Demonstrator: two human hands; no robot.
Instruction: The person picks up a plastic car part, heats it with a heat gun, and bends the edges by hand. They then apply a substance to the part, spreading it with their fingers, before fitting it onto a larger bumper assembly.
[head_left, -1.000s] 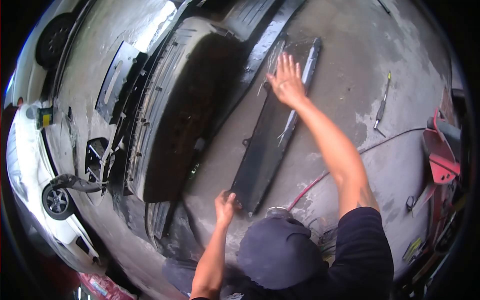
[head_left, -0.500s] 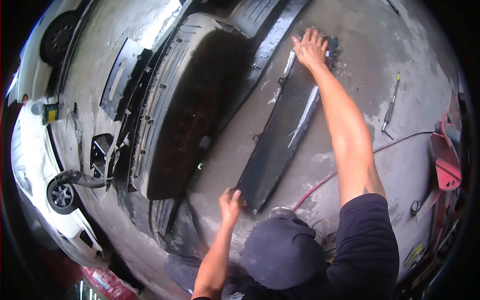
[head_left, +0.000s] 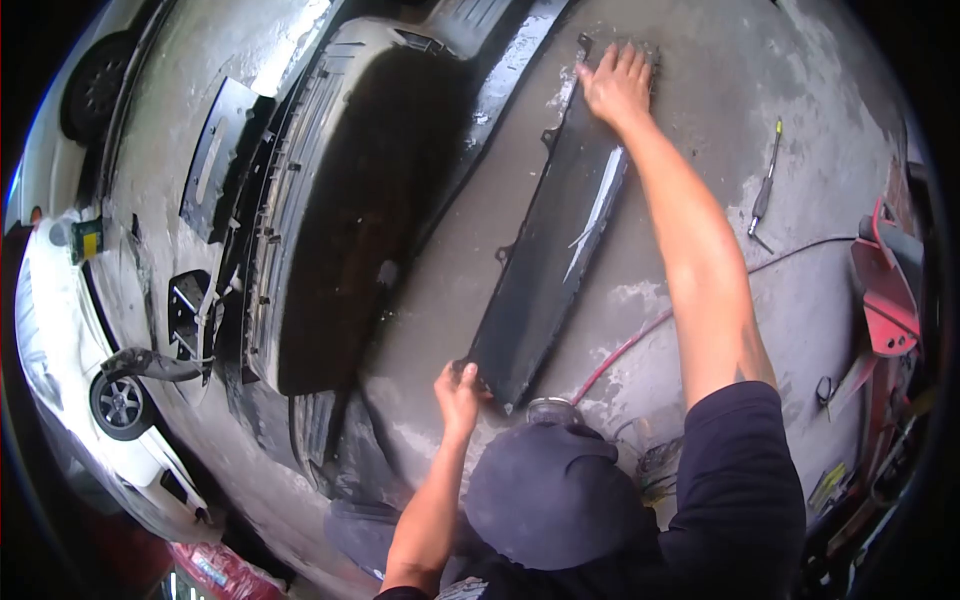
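A long black plastic trim panel [head_left: 545, 250] with small tabs along its left edge lies slantwise on the concrete floor. My left hand [head_left: 459, 398] grips its near end, the thumb on top and the other fingers partly hidden at the edge. At the far end, my right hand [head_left: 616, 88] rests palm down on the panel, fingers stretched out. A pale glossy streak runs along the panel's right side.
A large car bumper [head_left: 340, 60] lies to the left, with other dark parts beyond. A screwdriver-like tool [head_left: 763, 195], a red hose [head_left: 625, 350] and a red metal stand [head_left: 885, 300] are on the right. A dark cap [head_left: 555, 490] fills the bottom middle. A white car [head_left: 70, 340] stands far left.
The whole scene sits slightly higher and further left in the view. Both hands stay at the two ends of the panel; the right hand has shifted a little towards me along it.
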